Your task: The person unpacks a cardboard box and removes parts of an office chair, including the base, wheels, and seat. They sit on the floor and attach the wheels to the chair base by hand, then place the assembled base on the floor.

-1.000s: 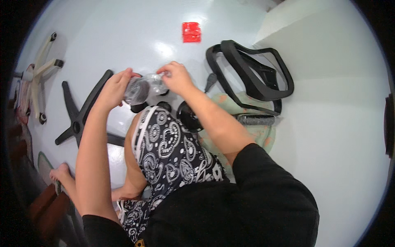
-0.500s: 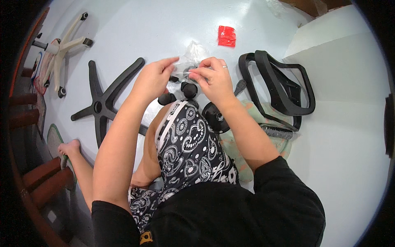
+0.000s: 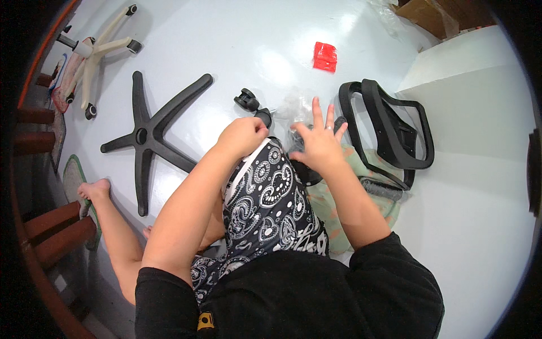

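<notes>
My left hand [image 3: 244,136] is closed at the edge of my knee, with its fingers curled down. What they hold, if anything, is hidden. Right behind those fingertips lies a black caster [image 3: 263,116], and another caster [image 3: 247,100] rests just beyond it. My right hand [image 3: 320,146] has its fingers spread and grips nothing. It is over a clear plastic bag [image 3: 294,107] with dark parts partly covered under it. A round black part [image 3: 306,174] shows below the right wrist, beside my thigh.
A black five-spoke chair base [image 3: 142,135] lies on the left. Black armrest frames [image 3: 389,127] stand at right by a green cloth [image 3: 324,217]. A red packet [image 3: 325,57] lies farther off. At far left is a white chair base [image 3: 93,53]; a cardboard box [image 3: 423,17] is at upper right.
Both hands have come down toward my knee and moved apart. The right hand has let go of the clear bag and spread its fingers; the left has curled closed. The casters are more exposed.
</notes>
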A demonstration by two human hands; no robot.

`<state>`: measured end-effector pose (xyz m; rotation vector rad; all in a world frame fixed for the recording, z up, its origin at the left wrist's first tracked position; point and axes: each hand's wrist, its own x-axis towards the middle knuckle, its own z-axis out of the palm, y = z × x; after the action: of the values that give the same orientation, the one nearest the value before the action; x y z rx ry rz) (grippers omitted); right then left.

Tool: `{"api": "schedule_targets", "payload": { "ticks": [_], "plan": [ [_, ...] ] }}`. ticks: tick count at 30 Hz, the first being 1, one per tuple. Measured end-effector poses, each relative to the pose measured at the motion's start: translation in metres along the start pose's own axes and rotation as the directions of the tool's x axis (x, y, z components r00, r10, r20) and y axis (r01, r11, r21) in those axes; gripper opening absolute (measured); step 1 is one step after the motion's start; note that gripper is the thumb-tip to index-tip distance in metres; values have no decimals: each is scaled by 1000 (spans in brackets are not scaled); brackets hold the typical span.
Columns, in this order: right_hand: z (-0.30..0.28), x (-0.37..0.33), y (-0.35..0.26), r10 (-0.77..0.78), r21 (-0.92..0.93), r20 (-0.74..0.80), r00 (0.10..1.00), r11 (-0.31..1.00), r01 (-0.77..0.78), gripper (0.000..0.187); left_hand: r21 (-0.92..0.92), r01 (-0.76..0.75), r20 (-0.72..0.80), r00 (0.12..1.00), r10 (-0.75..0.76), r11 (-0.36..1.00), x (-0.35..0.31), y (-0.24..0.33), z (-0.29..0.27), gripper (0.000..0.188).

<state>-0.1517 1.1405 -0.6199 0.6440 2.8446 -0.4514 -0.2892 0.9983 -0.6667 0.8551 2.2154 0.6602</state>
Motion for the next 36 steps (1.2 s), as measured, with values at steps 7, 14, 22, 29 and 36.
{"api": "schedule_targets", "payload": {
  "ticks": [7,14,22,29,36],
  "plan": [
    [44,8,49,-61,-143,-191,980,989,34,8,-327,30,-190,977,-97,945,-12,-11,15,26],
    [-15,15,27,-140,-142,-548,825,987,73,9,-291,46,-255,959,-124,956,-15,-13,16,28],
    [-56,35,24,-40,130,-644,764,978,161,12,-325,33,-263,957,-124,945,-16,-16,14,30],
    [-136,101,83,64,70,-998,30,952,296,18,-368,4,-299,946,-123,930,-20,-17,16,26],
    [-160,77,129,-435,-503,-757,488,864,-10,25,-402,-57,-323,943,-83,914,-11,-22,20,27]
  ]
}}
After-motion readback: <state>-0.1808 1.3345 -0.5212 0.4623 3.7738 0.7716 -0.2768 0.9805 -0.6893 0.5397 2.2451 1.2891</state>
